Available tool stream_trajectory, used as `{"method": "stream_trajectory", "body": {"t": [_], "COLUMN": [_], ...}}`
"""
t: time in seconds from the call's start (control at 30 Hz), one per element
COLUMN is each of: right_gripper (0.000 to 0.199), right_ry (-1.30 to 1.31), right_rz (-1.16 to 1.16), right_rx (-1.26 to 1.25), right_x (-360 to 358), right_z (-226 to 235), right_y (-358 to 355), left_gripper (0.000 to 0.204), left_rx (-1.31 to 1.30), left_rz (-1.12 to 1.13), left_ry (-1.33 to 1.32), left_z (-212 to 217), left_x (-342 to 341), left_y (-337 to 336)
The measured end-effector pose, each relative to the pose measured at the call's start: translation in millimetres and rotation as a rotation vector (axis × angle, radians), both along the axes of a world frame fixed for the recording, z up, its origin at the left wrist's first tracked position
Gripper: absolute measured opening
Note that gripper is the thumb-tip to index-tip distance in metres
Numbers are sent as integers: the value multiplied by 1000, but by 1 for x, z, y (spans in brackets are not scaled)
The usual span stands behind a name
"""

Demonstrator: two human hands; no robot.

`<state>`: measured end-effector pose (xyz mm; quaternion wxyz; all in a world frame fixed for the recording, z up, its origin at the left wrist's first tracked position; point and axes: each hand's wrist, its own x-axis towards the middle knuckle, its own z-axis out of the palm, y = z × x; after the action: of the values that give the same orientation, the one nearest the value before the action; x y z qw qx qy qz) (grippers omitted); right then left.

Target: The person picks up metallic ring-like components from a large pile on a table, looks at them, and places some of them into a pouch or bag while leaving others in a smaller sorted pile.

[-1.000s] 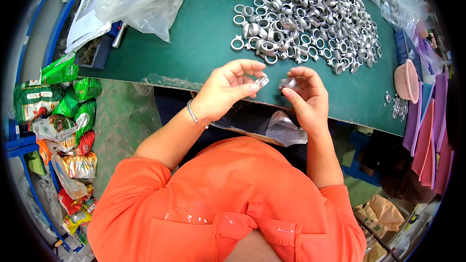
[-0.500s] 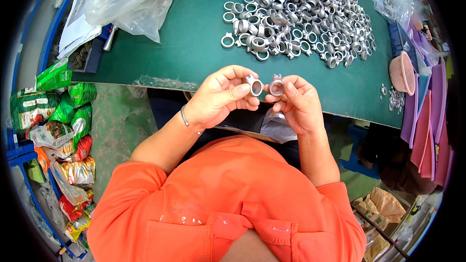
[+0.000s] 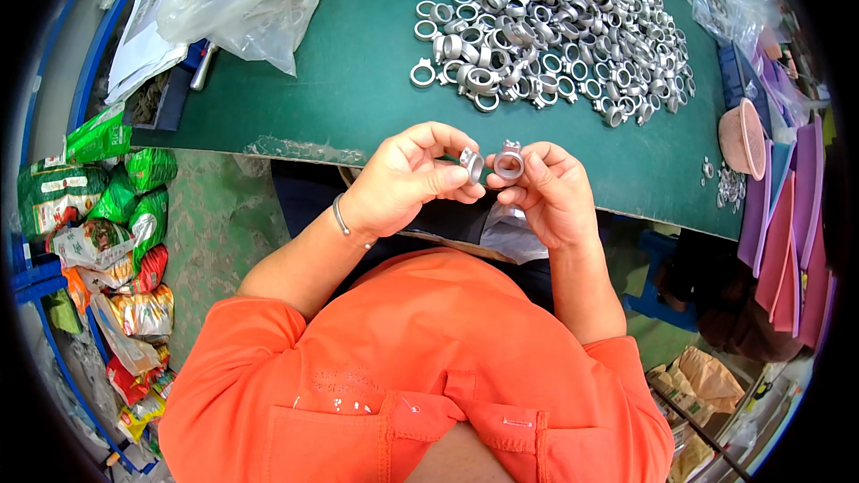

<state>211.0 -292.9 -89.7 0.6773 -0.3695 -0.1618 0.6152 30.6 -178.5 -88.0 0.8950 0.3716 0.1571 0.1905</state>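
My left hand [image 3: 407, 181] pinches a small silver metal ring [image 3: 471, 165] between thumb and fingers. My right hand [image 3: 550, 192] holds a second silver ring with a small lug [image 3: 509, 162], its opening facing the camera. Both rings are held close together, just off the near edge of the green table [image 3: 349, 89]. Beyond my hands lies a large heap of the same silver rings [image 3: 546, 27] spread over the far right of the table. A thin bracelet sits on my left wrist.
Clear plastic bags [image 3: 242, 0] and papers lie at the table's far left. A pink bowl [image 3: 741, 139] and purple sheets [image 3: 787, 241] sit at the right edge. Colourful packets [image 3: 98, 224] pile on the floor at left. A plastic bag [image 3: 510, 233] hangs below my hands.
Both hands have turned the two rings so that their openings show more, and brought them slightly closer. The view has shifted a little.
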Motion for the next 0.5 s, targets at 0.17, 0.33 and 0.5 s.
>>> {"method": "stream_trajectory", "body": {"t": [0.17, 0.33, 0.5], "right_gripper": [17, 11, 5], "right_ry": [-29, -214, -856], "right_rz": [-6, -38, -63], "right_rx": [-5, 6, 111], "right_x": [-1, -5, -23], "right_z": [1, 3, 11], "right_y": [2, 0, 12], "left_gripper": [26, 36, 22], "left_rx": [447, 903, 787], "left_rz": [70, -24, 110], "left_ry": [94, 425, 241], "left_z": [-6, 18, 12], "left_x": [0, -6, 0], "left_y": [-2, -3, -3]}}
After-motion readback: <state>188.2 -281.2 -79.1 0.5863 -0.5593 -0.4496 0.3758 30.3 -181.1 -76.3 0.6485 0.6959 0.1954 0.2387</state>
